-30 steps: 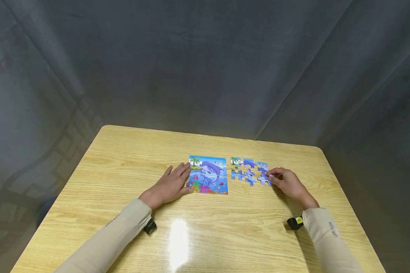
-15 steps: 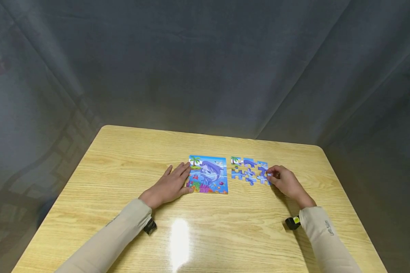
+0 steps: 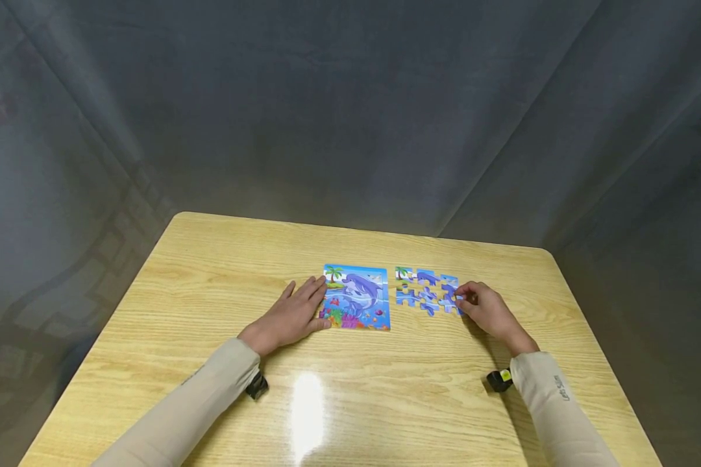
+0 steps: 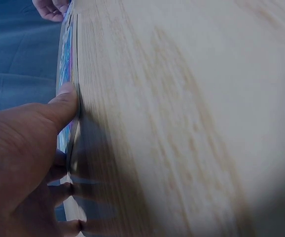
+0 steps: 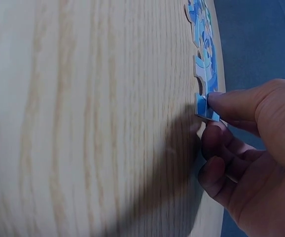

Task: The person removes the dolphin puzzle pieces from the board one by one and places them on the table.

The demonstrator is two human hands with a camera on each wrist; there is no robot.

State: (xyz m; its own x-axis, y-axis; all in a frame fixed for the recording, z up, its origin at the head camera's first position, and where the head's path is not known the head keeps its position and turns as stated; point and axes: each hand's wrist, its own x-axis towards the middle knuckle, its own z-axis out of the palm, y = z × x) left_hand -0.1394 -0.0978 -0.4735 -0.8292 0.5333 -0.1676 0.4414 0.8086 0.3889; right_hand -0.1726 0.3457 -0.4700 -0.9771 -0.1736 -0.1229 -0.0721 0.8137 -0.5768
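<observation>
A square dolphin picture board (image 3: pixel 356 298) lies flat on the table. Along its left edge my left hand (image 3: pixel 290 316) rests with fingers spread and fairly straight, the thumb by the lower left corner. To the board's right lie several jigsaw pieces (image 3: pixel 426 292) with palm, sea and dolphin parts, in loosely joined rows. At their right end my right hand (image 3: pixel 491 314) pinches a blue puzzle piece (image 5: pixel 201 104). In the right wrist view the thumb presses on its top, and a fingertip is at its edge. The hand partly covers that piece in the head view.
A light wood table (image 3: pixel 374 402) carries everything. Dark grey curtains (image 3: pixel 327 130) hang behind its far edge and at both sides. Each wrist has a small black camera (image 3: pixel 499 381) strapped on. A bright light reflection shows on the table front.
My right hand and forearm have shifted slightly to the left, staying at the rightmost pieces. The left hand and the picture board stay where they were.
</observation>
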